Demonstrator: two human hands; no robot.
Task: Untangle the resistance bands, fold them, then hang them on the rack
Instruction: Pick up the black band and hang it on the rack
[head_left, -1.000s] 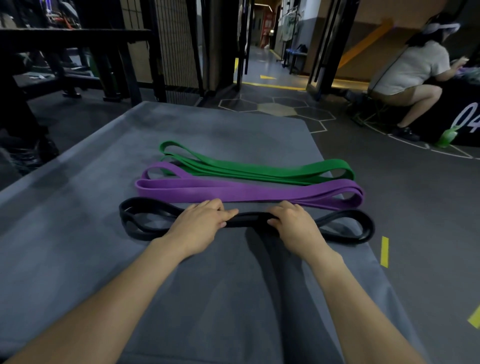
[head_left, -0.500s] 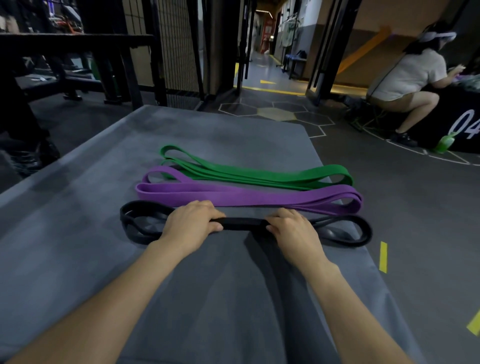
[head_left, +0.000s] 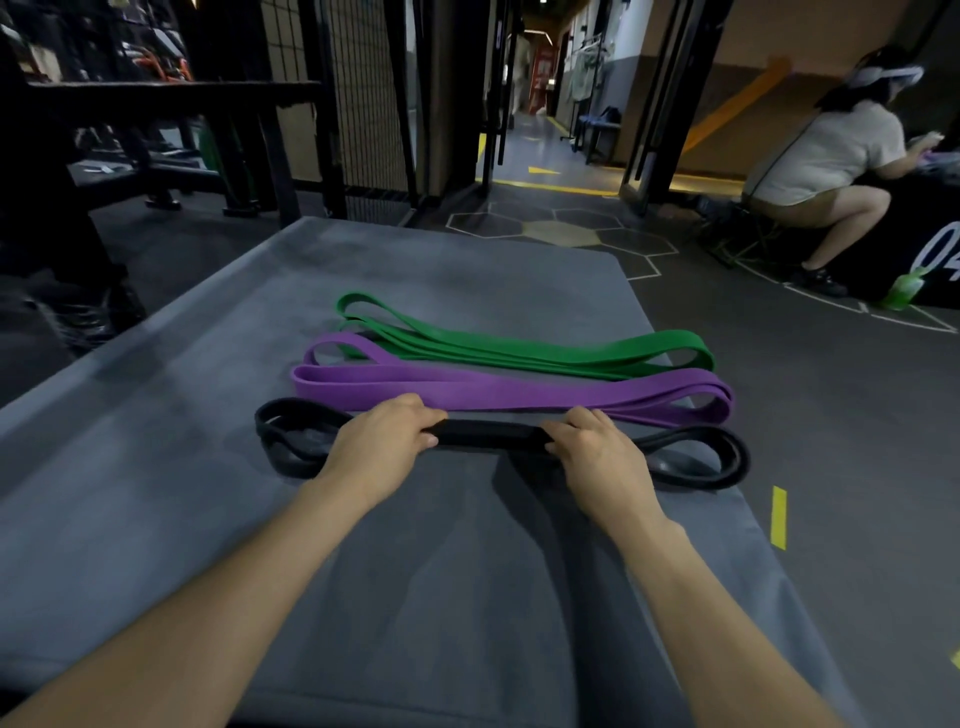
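Note:
Three folded resistance bands lie side by side across a grey padded table (head_left: 156, 467). The green band (head_left: 519, 348) is farthest, the purple band (head_left: 493, 389) sits in the middle, and the black band (head_left: 491, 434) is nearest to me. My left hand (head_left: 382, 441) and my right hand (head_left: 597, 452) both grip the black band's bunched middle, fingers curled over it. Its looped ends spread out flat to the left and right of my hands.
The table's right edge drops to a dark floor with yellow marks (head_left: 778, 517). A person (head_left: 826, 171) crouches at the far right beside a green bottle (head_left: 906, 291). Black metal frames and a mesh panel (head_left: 358, 104) stand beyond the far left corner.
My hands have closed from resting on the black band to gripping its middle, pinching the strands together. The view has shifted slightly; the other bands have not moved.

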